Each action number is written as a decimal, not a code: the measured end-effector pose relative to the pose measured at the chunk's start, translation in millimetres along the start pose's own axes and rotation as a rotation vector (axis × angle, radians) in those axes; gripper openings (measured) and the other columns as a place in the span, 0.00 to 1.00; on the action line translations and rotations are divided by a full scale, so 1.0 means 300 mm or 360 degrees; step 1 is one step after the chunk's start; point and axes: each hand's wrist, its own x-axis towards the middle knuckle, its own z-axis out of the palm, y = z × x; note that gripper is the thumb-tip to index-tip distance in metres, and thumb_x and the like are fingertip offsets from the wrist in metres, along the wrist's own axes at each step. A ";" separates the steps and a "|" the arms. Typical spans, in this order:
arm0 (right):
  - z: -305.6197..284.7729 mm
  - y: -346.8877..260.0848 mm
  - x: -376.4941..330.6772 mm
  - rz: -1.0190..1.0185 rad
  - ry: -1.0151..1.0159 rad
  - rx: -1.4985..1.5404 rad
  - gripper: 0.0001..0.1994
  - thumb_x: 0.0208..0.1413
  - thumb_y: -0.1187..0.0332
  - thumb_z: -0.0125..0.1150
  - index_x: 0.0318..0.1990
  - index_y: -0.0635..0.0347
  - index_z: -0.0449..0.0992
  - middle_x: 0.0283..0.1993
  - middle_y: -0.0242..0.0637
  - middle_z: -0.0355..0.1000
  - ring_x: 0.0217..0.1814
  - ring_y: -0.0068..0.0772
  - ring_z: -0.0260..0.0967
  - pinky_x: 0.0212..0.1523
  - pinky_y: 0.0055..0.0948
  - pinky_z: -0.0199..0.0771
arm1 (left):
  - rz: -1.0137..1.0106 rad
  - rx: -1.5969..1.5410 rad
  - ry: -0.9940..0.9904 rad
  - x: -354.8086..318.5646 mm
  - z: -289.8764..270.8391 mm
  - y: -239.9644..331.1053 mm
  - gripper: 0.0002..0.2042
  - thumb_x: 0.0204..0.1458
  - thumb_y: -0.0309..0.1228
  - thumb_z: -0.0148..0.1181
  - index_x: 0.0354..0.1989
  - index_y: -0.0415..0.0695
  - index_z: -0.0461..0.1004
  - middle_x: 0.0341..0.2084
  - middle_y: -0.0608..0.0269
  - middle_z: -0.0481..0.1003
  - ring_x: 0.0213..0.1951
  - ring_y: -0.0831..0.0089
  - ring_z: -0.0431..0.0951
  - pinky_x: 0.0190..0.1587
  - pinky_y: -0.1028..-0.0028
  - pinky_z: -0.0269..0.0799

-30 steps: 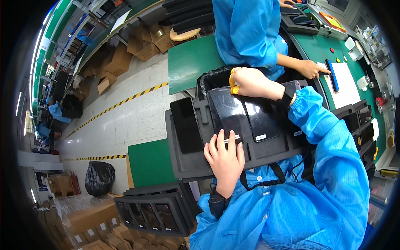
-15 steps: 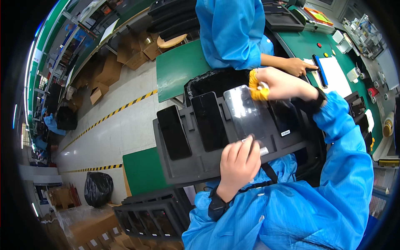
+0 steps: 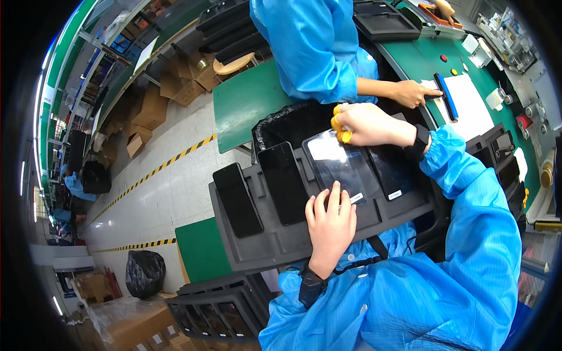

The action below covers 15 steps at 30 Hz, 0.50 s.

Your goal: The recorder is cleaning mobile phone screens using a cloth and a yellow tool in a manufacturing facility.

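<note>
White glare streaks one screen (image 3: 332,153) (fisheye edges bend, darken)

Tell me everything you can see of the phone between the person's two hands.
The phone is a dark rectangle with rounded corners, its upward side glossy with bright glare, under what looks like clear film. A white label sits at its near end. It lies slanted in the black tray, third from the left. The left hand touches its near end; the right hand is at its far end, contact unclear.
</note>
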 end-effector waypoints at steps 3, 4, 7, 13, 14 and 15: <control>-0.051 -0.103 -0.100 -0.0568 -0.0131 0.0455 0.06 0.43 0.69 0.56 0.29 0.58 0.76 0.31 0.43 0.71 0.34 0.49 0.70 0.34 0.42 0.73 | 0.0181 -0.0116 0.0248 0.003 0.003 -0.003 0.11 0.47 0.30 0.61 0.39 0.41 0.77 0.40 0.60 0.74 0.45 0.62 0.72 0.52 0.56 0.64; -0.094 -0.156 -0.145 -0.0770 -0.0244 0.0639 0.06 0.44 0.69 0.55 0.29 0.59 0.75 0.30 0.43 0.70 0.34 0.49 0.69 0.34 0.42 0.73 | 0.0344 -0.0099 0.0435 -0.023 0.001 -0.004 0.08 0.46 0.32 0.62 0.34 0.44 0.78 0.33 0.63 0.74 0.38 0.65 0.72 0.46 0.60 0.68; -0.182 -0.273 -0.227 -0.0907 -0.0513 0.1124 0.05 0.46 0.69 0.55 0.27 0.60 0.72 0.30 0.41 0.68 0.31 0.47 0.68 0.31 0.41 0.71 | 0.0702 -0.0248 0.0653 -0.112 -0.064 0.007 0.07 0.44 0.36 0.60 0.30 0.49 0.79 0.28 0.70 0.74 0.34 0.70 0.72 0.41 0.66 0.69; -0.308 0.027 -0.286 0.0225 -0.0147 0.0753 0.05 0.45 0.74 0.56 0.31 0.64 0.73 0.31 0.38 0.72 0.33 0.33 0.70 0.35 0.31 0.70 | 0.0740 -0.0246 0.0353 0.094 -0.027 0.196 0.08 0.47 0.32 0.59 0.34 0.45 0.77 0.38 0.65 0.76 0.40 0.70 0.73 0.47 0.70 0.69; -0.300 0.096 -0.286 0.0339 -0.0194 0.0563 0.07 0.45 0.73 0.60 0.33 0.65 0.73 0.31 0.38 0.73 0.34 0.31 0.70 0.36 0.30 0.69 | 0.0747 -0.0288 0.0231 0.125 -0.007 0.212 0.08 0.46 0.30 0.59 0.35 0.43 0.77 0.39 0.63 0.76 0.41 0.69 0.74 0.48 0.69 0.69; -0.263 0.158 -0.273 0.0441 -0.0226 0.0542 0.08 0.46 0.72 0.61 0.34 0.66 0.74 0.31 0.41 0.73 0.35 0.35 0.70 0.38 0.31 0.69 | 0.0746 -0.0304 0.0142 0.128 0.027 0.215 0.13 0.43 0.29 0.62 0.39 0.40 0.76 0.45 0.56 0.75 0.45 0.63 0.73 0.51 0.63 0.67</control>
